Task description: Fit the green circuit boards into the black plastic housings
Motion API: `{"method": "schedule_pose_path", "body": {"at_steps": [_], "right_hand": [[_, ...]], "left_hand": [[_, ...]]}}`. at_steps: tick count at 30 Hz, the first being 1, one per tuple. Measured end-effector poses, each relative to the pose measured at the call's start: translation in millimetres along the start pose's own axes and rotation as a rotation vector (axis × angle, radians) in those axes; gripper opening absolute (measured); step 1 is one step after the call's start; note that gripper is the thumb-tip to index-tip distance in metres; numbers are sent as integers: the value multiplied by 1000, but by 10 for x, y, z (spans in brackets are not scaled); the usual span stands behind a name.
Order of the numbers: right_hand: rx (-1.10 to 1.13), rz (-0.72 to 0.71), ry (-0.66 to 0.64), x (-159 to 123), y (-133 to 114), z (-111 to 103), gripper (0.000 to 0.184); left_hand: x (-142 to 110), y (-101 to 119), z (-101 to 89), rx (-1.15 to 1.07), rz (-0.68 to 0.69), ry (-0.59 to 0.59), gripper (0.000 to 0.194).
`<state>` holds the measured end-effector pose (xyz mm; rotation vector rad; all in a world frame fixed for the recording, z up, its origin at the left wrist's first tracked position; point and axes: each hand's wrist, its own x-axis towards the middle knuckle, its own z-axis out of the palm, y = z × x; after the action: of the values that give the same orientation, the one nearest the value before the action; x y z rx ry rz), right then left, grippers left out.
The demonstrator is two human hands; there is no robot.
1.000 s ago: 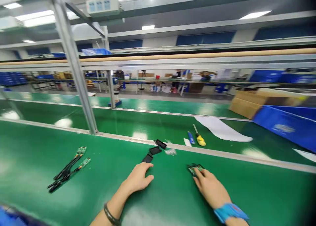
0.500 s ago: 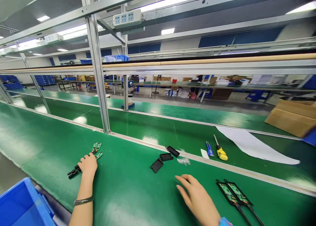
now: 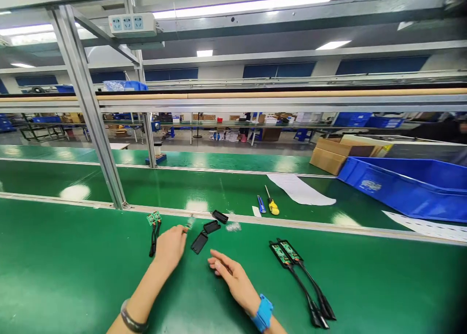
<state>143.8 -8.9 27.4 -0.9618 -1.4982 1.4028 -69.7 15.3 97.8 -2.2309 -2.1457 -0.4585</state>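
My left hand point(image 3: 170, 246) pinches a small green circuit board point(image 3: 190, 221), blurred by motion, at its fingertips. Left of that hand lie more green circuit boards point(image 3: 153, 218) with black cables point(image 3: 152, 241). My right hand point(image 3: 233, 278) hovers over the green work surface with fingers stretched and nothing visible in them. Between and beyond the hands are three black plastic case parts: one point(image 3: 199, 243) nearest, a second point(image 3: 211, 227) touching or close to it, a third point(image 3: 220, 216) by the metal strip. Two black cases with boards inside point(image 3: 285, 252) and thick cables lie to the right.
Clear plastic bits point(image 3: 234, 226) lie near the strip. Beyond it are a blue cutter point(image 3: 261, 204), a yellow screwdriver point(image 3: 273, 206) and white paper point(image 3: 302, 190). A blue bin point(image 3: 408, 180) and a cardboard box point(image 3: 328, 154) stand at right. A metal post point(image 3: 87, 110) rises at left.
My left hand has moved right, away from the cabled boards, carrying one circuit board toward the case parts. My right hand stays open near the case parts. The view has turned right.
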Motion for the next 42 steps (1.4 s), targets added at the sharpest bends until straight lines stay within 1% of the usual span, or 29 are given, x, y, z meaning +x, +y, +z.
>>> {"method": "schedule_pose_path", "body": {"at_steps": [2,3,4,6,8,9,10,12,14,15,16,17,19,20,21,23,25,26,28,31,35,38,40,42], "right_hand": [[366,120,38,11,-20,14,65],[491,159,70,18,-25,11,67],[566,181,106,26,-25,0,66],[585,187,171,44,-7,-43,60],[492,136,215,61,15,-95,56],[434,101,223,67,20,-117,55],[381,69,222,72,20,-133,52],[311,21,201,74,3,-147,47],[257,15,175,71,-17,-146,44],[226,25,171,70,-21,-144,44],[192,36,175,70,-19,-143,45],[158,46,187,71,-10,-144,46],[110,50,230,76,21,-152,48],[100,47,253,78,38,-159,49],[97,45,271,79,53,-166,49],[105,55,292,77,71,-179,48],[110,73,298,68,72,-184,47],[109,80,298,61,69,-182,47],[98,92,287,47,63,-172,47],[77,93,259,25,62,-147,47],[21,75,237,2,69,-122,43],[-77,56,244,-10,73,-109,38],[-157,32,253,-17,79,-94,33],[-207,20,253,-24,89,-75,29]], "left_hand": [[11,257,103,-138,130,-51,25],[26,348,170,-191,157,-69,27],[50,411,241,-223,158,-81,31],[116,463,380,-231,107,-82,44],[181,453,488,-194,60,-68,57],[201,442,527,-228,40,-58,61],[208,434,557,-314,19,-54,61],[173,436,600,-566,-27,-81,51],[87,458,633,-808,-65,-168,33],[35,471,648,-941,-94,-223,29],[-17,481,661,-1081,-130,-276,30],[-64,488,672,-1270,-184,-319,33],[-135,487,679,-1668,-312,-367,41],[-157,481,675,-1805,-353,-377,44],[-172,473,667,-1869,-356,-385,45],[-189,457,649,-1900,-292,-392,43],[-198,447,642,-1878,-235,-373,45],[-204,446,645,-1870,-243,-346,49],[-218,450,658,-1866,-306,-288,59],[-246,467,666,-1869,-345,-281,65],[-282,492,630,-1898,-308,-345,62],[-296,513,625,-1923,-284,-368,61],[-300,531,650,-1925,-282,-359,56],[-301,550,686,-1894,-303,-313,49]]}}
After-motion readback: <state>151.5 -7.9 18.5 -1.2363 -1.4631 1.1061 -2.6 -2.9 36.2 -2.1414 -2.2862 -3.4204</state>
